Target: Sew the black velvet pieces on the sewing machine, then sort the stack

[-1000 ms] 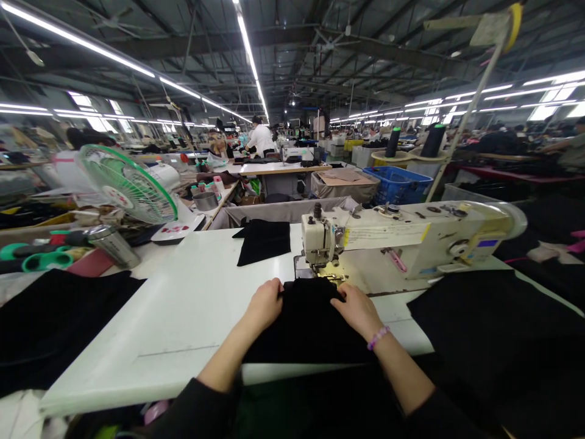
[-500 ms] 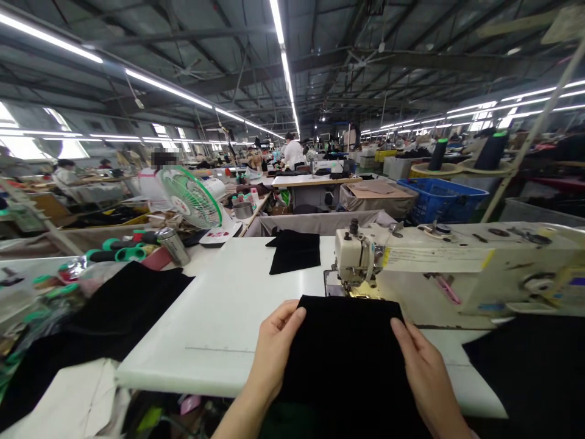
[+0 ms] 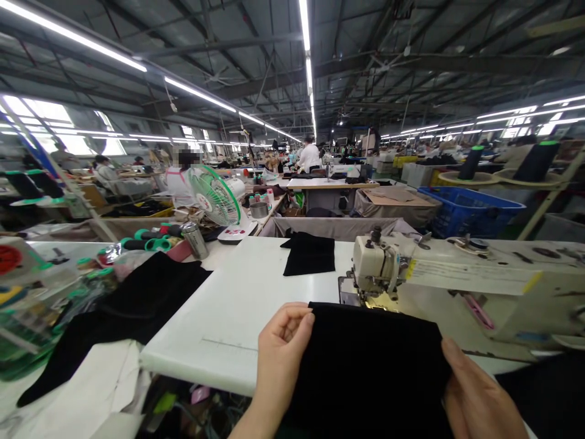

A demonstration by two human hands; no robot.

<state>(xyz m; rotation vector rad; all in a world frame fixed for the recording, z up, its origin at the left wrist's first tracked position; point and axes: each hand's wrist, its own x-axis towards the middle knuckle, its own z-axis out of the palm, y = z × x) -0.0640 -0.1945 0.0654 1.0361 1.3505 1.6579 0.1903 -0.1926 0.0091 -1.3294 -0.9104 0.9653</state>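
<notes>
A black fabric piece (image 3: 375,372) is stretched between my two hands, in front of the sewing machine (image 3: 379,262). My left hand (image 3: 286,347) pinches its upper left corner between thumb and fingers. At the right edge, a little below the upper corner, my right hand (image 3: 479,390) grips the cloth, its fingers partly behind it. The top edge of the cloth lies just below the needle area, which is lit yellow. Another small black fabric piece (image 3: 311,253) rests on the white sewing table (image 3: 219,305) left of the machine head.
More black cloth (image 3: 137,299) lies at the left beside thread spools and a metal can (image 3: 195,241). A green-rimmed fan (image 3: 214,195) stands beyond the table. A blue crate (image 3: 470,210) is at the back right, below thread cones. A person (image 3: 309,157) is far ahead.
The view has turned left, so the table and machine appear further right. My right hand has moved lower along the cloth's right edge, and the cloth's top edge now slants down to the right.
</notes>
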